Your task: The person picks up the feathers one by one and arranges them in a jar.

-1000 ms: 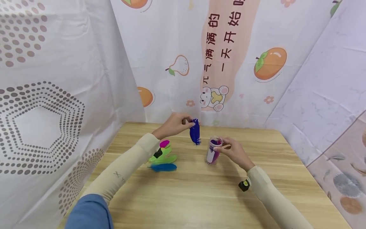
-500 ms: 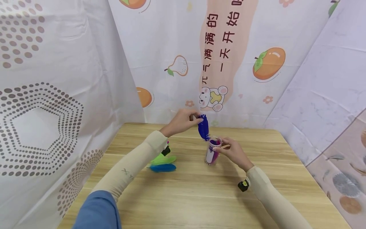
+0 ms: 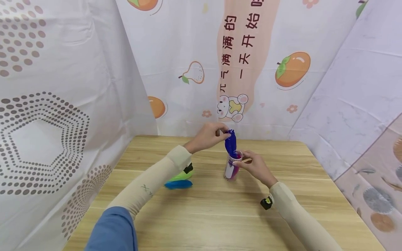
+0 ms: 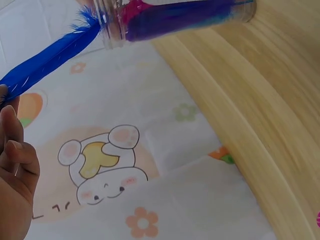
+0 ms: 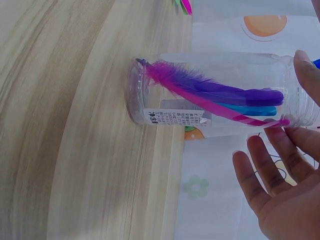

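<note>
Pinches a dark blue feather [image 3: 230,143] with the left hand [image 3: 208,136] at eleven o'clock from the clear jar [image 3: 230,169], lower tip at the rim. Grips the jar's neck with the right hand [image 3: 257,167] at three o'clock. Has purple, pink and teal feathers [image 5: 215,92] inside, lime-green and blue feathers [image 3: 178,184] on the table [image 3: 201,216] toward nine.
</note>
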The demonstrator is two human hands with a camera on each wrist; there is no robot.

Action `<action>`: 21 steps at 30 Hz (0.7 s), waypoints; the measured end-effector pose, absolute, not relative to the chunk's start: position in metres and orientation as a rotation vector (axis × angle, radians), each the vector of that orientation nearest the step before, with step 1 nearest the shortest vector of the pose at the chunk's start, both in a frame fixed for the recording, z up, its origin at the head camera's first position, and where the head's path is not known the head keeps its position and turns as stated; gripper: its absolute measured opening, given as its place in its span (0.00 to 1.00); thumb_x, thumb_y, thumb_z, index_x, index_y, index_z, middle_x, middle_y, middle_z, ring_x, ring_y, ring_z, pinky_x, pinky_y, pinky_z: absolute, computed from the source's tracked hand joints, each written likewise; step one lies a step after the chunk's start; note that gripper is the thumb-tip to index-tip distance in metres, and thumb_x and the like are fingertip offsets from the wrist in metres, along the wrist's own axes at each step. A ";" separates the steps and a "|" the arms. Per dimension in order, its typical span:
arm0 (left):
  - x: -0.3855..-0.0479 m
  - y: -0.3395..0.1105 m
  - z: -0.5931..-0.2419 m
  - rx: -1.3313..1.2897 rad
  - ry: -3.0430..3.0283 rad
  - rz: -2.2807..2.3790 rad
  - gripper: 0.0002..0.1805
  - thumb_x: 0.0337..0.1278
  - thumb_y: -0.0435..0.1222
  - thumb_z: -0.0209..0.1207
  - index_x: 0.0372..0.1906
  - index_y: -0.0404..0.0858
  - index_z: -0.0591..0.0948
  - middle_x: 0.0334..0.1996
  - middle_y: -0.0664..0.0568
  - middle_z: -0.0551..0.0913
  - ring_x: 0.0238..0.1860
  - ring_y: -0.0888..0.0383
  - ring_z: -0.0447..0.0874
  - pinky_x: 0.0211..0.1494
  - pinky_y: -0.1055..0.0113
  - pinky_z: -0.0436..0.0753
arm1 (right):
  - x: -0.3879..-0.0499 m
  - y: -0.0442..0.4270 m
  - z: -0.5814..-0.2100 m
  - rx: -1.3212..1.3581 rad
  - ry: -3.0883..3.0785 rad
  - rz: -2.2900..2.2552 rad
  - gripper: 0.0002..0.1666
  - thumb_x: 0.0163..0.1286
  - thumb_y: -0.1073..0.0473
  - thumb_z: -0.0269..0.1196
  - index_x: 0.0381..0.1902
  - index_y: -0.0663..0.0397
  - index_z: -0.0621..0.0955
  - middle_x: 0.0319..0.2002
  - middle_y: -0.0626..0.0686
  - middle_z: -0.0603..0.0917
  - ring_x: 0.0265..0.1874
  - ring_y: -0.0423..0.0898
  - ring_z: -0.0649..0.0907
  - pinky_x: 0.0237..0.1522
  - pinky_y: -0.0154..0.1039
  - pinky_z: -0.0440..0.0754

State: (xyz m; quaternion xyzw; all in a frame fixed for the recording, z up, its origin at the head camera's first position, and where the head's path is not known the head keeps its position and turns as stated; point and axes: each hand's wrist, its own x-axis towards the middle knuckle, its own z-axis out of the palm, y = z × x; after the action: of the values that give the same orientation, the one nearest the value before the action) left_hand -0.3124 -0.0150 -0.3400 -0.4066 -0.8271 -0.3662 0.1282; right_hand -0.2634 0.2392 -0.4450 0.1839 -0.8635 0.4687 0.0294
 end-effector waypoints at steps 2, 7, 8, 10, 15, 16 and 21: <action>-0.313 -0.013 -0.342 -1.200 -2.419 -1.062 0.07 0.70 0.39 0.65 0.46 0.41 0.87 0.38 0.56 0.87 0.24 0.63 0.75 0.27 0.69 0.75 | -0.264 0.239 -0.445 0.564 -2.666 1.441 0.38 0.65 0.40 0.72 0.68 0.51 0.80 0.59 0.51 0.83 0.50 0.49 0.83 0.50 0.44 0.85; -0.315 -0.009 -0.347 -1.241 -2.449 -1.042 0.08 0.71 0.40 0.65 0.47 0.42 0.88 0.37 0.58 0.87 0.25 0.63 0.77 0.29 0.69 0.77 | -0.267 0.239 -0.446 0.555 -2.669 1.441 0.38 0.65 0.40 0.72 0.68 0.52 0.79 0.57 0.50 0.83 0.50 0.49 0.83 0.51 0.44 0.85; -0.315 -0.008 -0.348 -1.248 -2.456 -1.037 0.08 0.71 0.40 0.64 0.47 0.42 0.88 0.37 0.58 0.87 0.26 0.63 0.77 0.29 0.69 0.77 | -0.267 0.239 -0.446 0.556 -2.668 1.446 0.38 0.65 0.40 0.72 0.68 0.51 0.79 0.57 0.50 0.83 0.50 0.49 0.83 0.51 0.44 0.85; -0.315 -0.007 -0.350 -1.255 -2.476 -1.022 0.08 0.71 0.40 0.64 0.47 0.42 0.87 0.37 0.58 0.87 0.26 0.63 0.77 0.30 0.70 0.78 | -0.268 0.240 -0.447 0.559 -2.668 1.450 0.38 0.66 0.40 0.72 0.68 0.51 0.80 0.57 0.50 0.83 0.50 0.49 0.83 0.51 0.44 0.85; -0.315 -0.005 -0.356 -1.249 -2.537 -0.980 0.08 0.71 0.40 0.64 0.46 0.42 0.87 0.37 0.58 0.86 0.29 0.63 0.78 0.31 0.70 0.79 | -0.270 0.239 -0.448 0.558 -2.667 1.448 0.38 0.65 0.39 0.72 0.67 0.51 0.80 0.56 0.50 0.83 0.50 0.49 0.82 0.51 0.44 0.85; -0.315 -0.004 -0.357 -1.249 -2.546 -0.972 0.07 0.71 0.40 0.64 0.46 0.42 0.87 0.36 0.58 0.86 0.29 0.63 0.78 0.31 0.70 0.78 | -0.270 0.239 -0.448 0.556 -2.667 1.447 0.38 0.65 0.39 0.72 0.67 0.52 0.80 0.56 0.50 0.83 0.50 0.49 0.82 0.51 0.44 0.85; -0.316 -0.002 -0.365 -1.254 -2.567 -0.912 0.05 0.70 0.39 0.65 0.44 0.43 0.87 0.36 0.59 0.86 0.30 0.64 0.78 0.31 0.71 0.78 | -0.271 0.239 -0.448 0.557 -2.666 1.456 0.38 0.65 0.40 0.73 0.67 0.51 0.80 0.56 0.50 0.83 0.50 0.49 0.82 0.50 0.44 0.85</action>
State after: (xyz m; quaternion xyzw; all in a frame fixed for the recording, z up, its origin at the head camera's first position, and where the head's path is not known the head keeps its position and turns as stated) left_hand -0.3162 -0.0019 -0.3655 -0.4172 -0.8537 -0.3034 0.0712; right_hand -0.2708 0.2388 -0.4479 0.1803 -0.8630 0.4712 0.0268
